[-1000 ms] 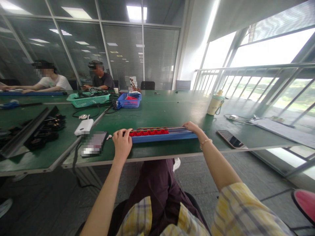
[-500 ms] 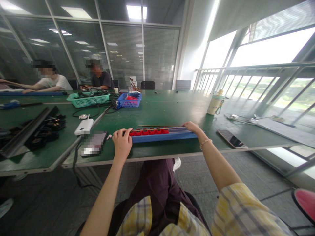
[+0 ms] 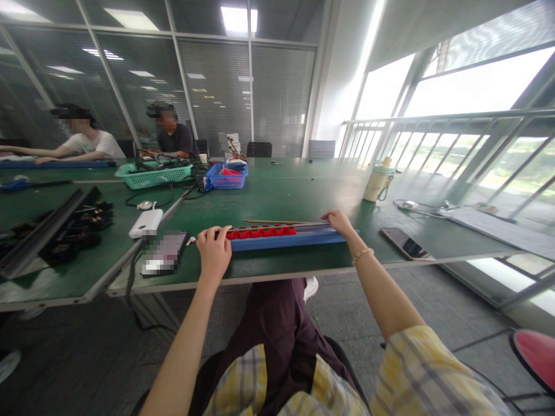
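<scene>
A long blue tray (image 3: pixel 290 240) lies near the table's front edge, with a row of several red pieces (image 3: pixel 266 231) in its left half. My left hand (image 3: pixel 215 249) is wrapped round the tray's left end, fingers over the top beside the first red piece. At the other end, my right hand (image 3: pixel 339 222) grips the tray near its back rim, the fingertips partly hidden. A thin stick (image 3: pixel 269 221) lies along the tray's far side.
Left of the tray are a phone (image 3: pixel 165 252), a white device (image 3: pixel 146 223) and black parts (image 3: pixel 78 228). Behind stand a green basket (image 3: pixel 154 177) and a blue basket (image 3: pixel 227 180). To the right are a bottle (image 3: pixel 378 184) and another phone (image 3: pixel 403 242). Two people sit at the far left.
My hands and the tray have barely moved. At the far left, a seated person's outstretched arm is lower.
</scene>
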Tool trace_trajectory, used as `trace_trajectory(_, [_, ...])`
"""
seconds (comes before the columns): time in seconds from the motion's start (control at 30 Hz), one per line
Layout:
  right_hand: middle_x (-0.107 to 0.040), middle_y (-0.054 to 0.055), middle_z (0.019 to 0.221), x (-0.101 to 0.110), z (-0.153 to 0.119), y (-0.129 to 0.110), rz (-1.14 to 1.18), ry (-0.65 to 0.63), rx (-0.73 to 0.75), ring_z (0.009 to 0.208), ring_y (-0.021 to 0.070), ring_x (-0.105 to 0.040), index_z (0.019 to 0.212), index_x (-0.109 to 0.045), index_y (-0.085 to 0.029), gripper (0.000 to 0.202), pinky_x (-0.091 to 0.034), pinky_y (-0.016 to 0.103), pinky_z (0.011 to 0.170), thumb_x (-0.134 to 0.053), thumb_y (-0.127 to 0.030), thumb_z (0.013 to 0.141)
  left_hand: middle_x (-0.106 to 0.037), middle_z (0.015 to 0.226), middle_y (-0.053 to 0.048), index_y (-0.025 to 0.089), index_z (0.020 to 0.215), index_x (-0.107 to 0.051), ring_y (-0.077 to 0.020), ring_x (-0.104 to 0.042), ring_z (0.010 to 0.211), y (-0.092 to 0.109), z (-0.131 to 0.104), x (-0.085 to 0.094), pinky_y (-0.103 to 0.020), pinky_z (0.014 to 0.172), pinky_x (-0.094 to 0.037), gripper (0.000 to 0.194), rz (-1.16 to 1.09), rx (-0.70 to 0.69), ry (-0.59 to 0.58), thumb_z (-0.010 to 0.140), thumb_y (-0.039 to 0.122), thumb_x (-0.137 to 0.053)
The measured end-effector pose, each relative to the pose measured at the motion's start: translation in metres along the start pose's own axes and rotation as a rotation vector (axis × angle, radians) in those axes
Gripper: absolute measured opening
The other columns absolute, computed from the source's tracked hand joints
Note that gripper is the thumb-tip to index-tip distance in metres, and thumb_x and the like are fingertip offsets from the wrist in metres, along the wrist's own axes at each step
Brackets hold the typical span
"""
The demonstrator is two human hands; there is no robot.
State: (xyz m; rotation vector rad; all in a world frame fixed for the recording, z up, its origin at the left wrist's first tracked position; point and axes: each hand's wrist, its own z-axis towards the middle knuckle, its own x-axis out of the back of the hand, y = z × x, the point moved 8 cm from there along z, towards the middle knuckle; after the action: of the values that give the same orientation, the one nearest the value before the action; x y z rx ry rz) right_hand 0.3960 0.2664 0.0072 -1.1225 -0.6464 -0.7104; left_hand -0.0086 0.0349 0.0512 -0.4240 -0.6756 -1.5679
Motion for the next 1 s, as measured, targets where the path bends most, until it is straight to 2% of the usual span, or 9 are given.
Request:
trace_trajectory(0.1, [-0.076, 0.008, 0.089, 0.009, -0.004, 0.006, 0.2, 0.104, -0.04, 0.083, 0.0189, -0.068, 0.091, -0.077, -0.016, 0.04, -0.053, 0.029, 0.08, -0.04, -0.023, 0.077, -0.059, 0.118, -0.012, 0.024, 0.121, -0.069, -0.0308, -0.043, 0.112, 0.0, 0.0, -0.001, -0.045, 0.097, -0.038, 0.039, 0.003, 0.0, -0.004, 0.092, 0.019, -0.043])
trace_trajectory(0.2, [-0.074, 0.007, 0.083, 0.016, -0.011, -0.002, 0.383, 0.128, 0.023, 0.077, 0.0182, -0.065, 0.09, -0.076, -0.016, 0.036, -0.053, 0.03, 0.078, -0.045, -0.028, 0.075, -0.059, 0.119, -0.013, 0.025, 0.121, -0.069, -0.031, -0.042, 0.113, -0.001, 0.0, -0.001, -0.046, 0.096, -0.038, 0.039, -0.001, 0.009, -0.008, 0.092, 0.018, -0.044])
trace_trajectory(0.27, [-0.072, 0.006, 0.08, 0.018, -0.016, -0.014, 0.501, 0.069, 0.091, 0.076, 0.0176, -0.063, 0.093, -0.075, -0.016, 0.034, -0.052, 0.03, 0.079, -0.051, -0.034, 0.076, -0.059, 0.119, -0.013, 0.025, 0.121, -0.068, -0.0311, -0.042, 0.113, -0.001, 0.0, -0.001, -0.046, 0.096, -0.038, 0.039, -0.001, 0.008, -0.01, 0.092, 0.019, -0.043])
trace_trajectory(0.37, [-0.071, 0.005, 0.08, 0.017, -0.025, -0.034, 0.583, -0.1, 0.16, 0.077, 0.017, -0.061, 0.1, -0.074, -0.016, 0.04, -0.05, 0.031, 0.081, -0.059, -0.048, 0.08, -0.059, 0.118, -0.013, 0.024, 0.121, -0.068, -0.0312, -0.043, 0.113, -0.002, 0.0, -0.001, -0.046, 0.095, -0.038, 0.039, 0.008, 0.003, -0.005, 0.092, 0.019, -0.043])
trace_trajectory(0.47, [-0.067, 0.003, 0.071, 0.013, -0.032, -0.046, 0.553, -0.255, 0.188, 0.079, 0.0179, -0.061, 0.091, -0.075, -0.017, 0.044, -0.047, 0.031, 0.082, -0.066, -0.058, 0.077, -0.06, 0.118, -0.012, 0.024, 0.121, -0.069, -0.031, -0.043, 0.112, -0.002, 0.0, -0.001, -0.045, 0.095, -0.039, 0.04, 0.012, -0.001, 0.003, 0.092, 0.02, -0.042])
trace_trajectory(0.57, [-0.063, 0.0, 0.066, 0.009, -0.034, -0.047, 0.511, -0.321, 0.181, 0.073, 0.0161, -0.057, 0.081, -0.076, -0.017, 0.045, -0.044, 0.029, 0.074, -0.073, -0.061, 0.071, -0.06, 0.118, -0.012, 0.025, 0.121, -0.068, -0.031, -0.043, 0.112, -0.002, 0.0, -0.002, -0.046, 0.095, -0.039, 0.04, 0.009, 0.002, -0.002, 0.092, 0.02, -0.042])
trace_trajectory(0.7, [-0.065, 0.0, 0.07, 0.011, -0.031, -0.043, 0.518, -0.282, 0.155, 0.072, 0.0154, -0.055, 0.073, -0.072, -0.016, 0.047, -0.041, 0.029, 0.072, -0.076, -0.063, 0.066, -0.059, 0.118, -0.013, 0.025, 0.121, -0.068, -0.0312, -0.043, 0.113, -0.002, 0.0, -0.002, -0.046, 0.095, -0.039, 0.04, 0.006, 0.009, -0.011, 0.09, 0.019, -0.044])
trace_trajectory(0.87, [-0.065, 0.001, 0.07, 0.016, -0.03, -0.04, 0.549, -0.193, 0.128, 0.074, 0.0165, -0.056, 0.072, -0.071, -0.017, 0.048, -0.042, 0.029, 0.074, -0.073, -0.065, 0.069, -0.059, 0.117, -0.013, 0.024, 0.121, -0.068, -0.0311, -0.044, 0.112, 0.0, 0.0, 0.0, -0.046, 0.095, -0.039, 0.04, 0.003, 0.007, -0.01, 0.091, 0.019, -0.043])
trace_trajectory(1.0, [-0.068, 0.002, 0.074, 0.016, -0.028, -0.037, 0.575, -0.173, 0.13, 0.079, 0.0172, -0.058, 0.073, -0.073, -0.018, 0.045, -0.042, 0.029, 0.078, -0.074, -0.063, 0.069, -0.059, 0.117, -0.013, 0.025, 0.12, -0.069, -0.0311, -0.043, 0.112, 0.0, 0.001, 0.001, -0.046, 0.096, -0.039, 0.04, -0.001, 0.01, -0.01, 0.091, 0.019, -0.043])
